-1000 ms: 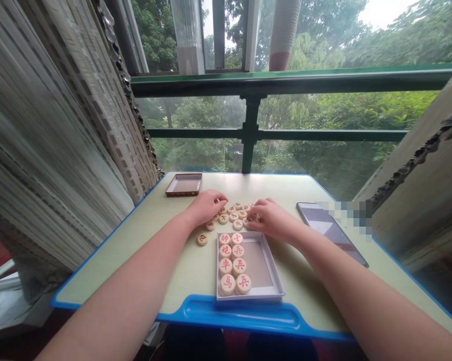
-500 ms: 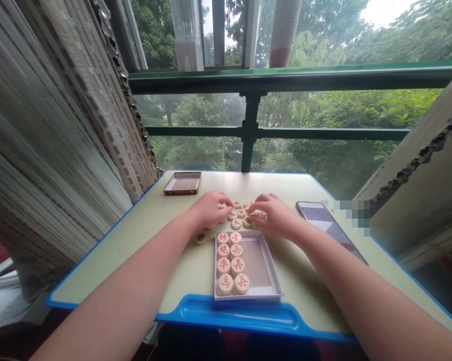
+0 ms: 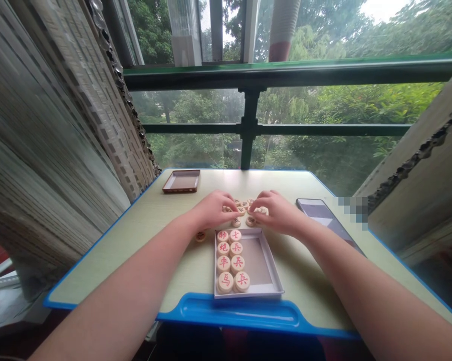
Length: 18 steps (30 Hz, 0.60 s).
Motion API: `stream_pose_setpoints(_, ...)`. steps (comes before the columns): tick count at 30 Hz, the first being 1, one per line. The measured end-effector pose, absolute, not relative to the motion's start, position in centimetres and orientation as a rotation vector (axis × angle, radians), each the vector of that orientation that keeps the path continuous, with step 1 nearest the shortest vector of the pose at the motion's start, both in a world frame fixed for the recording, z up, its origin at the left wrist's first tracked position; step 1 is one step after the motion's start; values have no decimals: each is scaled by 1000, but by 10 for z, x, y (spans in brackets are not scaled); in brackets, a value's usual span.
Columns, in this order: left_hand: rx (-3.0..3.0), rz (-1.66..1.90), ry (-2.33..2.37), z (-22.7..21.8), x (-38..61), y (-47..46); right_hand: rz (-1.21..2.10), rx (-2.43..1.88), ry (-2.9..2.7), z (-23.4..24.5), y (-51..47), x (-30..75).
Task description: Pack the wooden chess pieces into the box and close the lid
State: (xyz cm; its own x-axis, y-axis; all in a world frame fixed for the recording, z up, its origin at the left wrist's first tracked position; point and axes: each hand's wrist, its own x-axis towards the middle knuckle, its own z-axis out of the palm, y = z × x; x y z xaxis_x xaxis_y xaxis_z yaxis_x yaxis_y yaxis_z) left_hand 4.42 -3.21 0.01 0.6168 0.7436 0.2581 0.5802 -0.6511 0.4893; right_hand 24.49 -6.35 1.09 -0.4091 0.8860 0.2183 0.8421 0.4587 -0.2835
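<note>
Several wooden xiangqi pieces (image 3: 236, 221) with dark characters lie grouped between my hands beyond the box. My left hand (image 3: 219, 209) is curled over the group's left side, thumb and fingers closed around pieces that they partly hide. From the right, my right hand (image 3: 274, 209) bends over the group, its fingers closed around pieces, one of them showing under the palm. A single dark-marked piece (image 3: 200, 236) sits apart by my left forearm. Close to me, a white shallow box (image 3: 267, 293) holds two columns of red-marked pieces (image 3: 237, 263) along its left side.
A brown shallow box lid (image 3: 181, 189) rests at the table's far left. At the right, a phone (image 3: 316, 213) lies partly behind my right forearm. The table (image 3: 173, 298) has a blue rim with a recessed groove in front. Curtains flank it, and a green railing (image 3: 286, 75) crosses beyond.
My left hand has moved slightly right, closer to my right hand, over the pieces. One piece near my right hand has shifted slightly right. The box and its red-marked pieces stay put.
</note>
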Motion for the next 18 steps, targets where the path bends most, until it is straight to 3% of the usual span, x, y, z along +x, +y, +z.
stream_pose_setpoints(12,2479,628,1050,3,44,-34,185,-1483,-2402,13,-65,244)
stream_pose_setpoints(18,2417,430,1063,18,42,-44,144,-1639,-2379,14,-66,242)
